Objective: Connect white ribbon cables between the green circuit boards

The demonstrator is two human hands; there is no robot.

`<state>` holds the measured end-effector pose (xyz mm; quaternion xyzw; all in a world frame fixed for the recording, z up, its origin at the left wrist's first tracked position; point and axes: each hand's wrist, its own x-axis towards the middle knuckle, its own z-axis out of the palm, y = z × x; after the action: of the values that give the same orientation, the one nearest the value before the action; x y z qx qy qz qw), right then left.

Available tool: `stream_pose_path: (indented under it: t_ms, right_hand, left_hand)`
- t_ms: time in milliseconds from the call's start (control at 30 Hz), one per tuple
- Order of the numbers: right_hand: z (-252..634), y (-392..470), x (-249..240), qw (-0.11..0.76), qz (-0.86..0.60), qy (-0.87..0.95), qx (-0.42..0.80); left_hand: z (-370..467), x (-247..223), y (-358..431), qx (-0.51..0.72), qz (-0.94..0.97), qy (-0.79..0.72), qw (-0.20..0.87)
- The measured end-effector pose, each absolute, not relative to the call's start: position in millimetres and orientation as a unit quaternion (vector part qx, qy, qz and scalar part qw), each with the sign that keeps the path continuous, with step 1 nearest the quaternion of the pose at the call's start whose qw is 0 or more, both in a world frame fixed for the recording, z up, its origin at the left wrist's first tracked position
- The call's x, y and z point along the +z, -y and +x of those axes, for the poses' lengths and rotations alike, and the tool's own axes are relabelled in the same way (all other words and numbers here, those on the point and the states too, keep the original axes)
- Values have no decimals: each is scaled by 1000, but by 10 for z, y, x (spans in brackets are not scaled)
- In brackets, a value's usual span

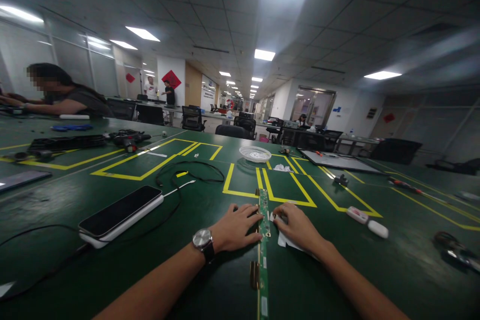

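Note:
A long, narrow green circuit board (264,252) lies lengthwise in front of me, running toward the near edge of the view. Brown connector strips stick out along its left side. My left hand (234,229), with a watch on the wrist, rests beside the board. Its fingers are spread and their tips touch the board's left edge. To the right of the board, my right hand (300,228) is closed, fingers bent together around a crumpled white wipe (282,241). Part of the wipe is hidden beneath that hand.
On the green table, a phone (122,210) lies on a white block with cables at left. A white plastic basket (255,154) stands ahead. At right are an eraser-like white item (357,215) and a screwdriver (405,185). Another person (71,95) sits far left.

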<state>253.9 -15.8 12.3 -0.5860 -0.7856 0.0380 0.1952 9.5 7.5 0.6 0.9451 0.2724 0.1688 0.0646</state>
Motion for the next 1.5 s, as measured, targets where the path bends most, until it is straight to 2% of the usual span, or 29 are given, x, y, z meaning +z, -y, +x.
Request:
stream_pose_path:
  t_ms: [400, 933, 1233, 1500]
  right_hand:
    - [2523, 148, 106, 200, -561, 803, 37]
    - [2543, 79, 129, 251, -535, 799, 114]
    - [2582, 38, 0, 253, -530, 805, 92]
    - [2585, 54, -1, 261, -520, 809, 81]
  left_hand:
    - [96, 0, -71, 171, 945, -272, 63]
    - [65, 74, -188, 124, 958, -244, 89]
    - [95, 51, -125, 130, 958, -249, 63]
    - [94, 63, -97, 129, 954, -256, 83]
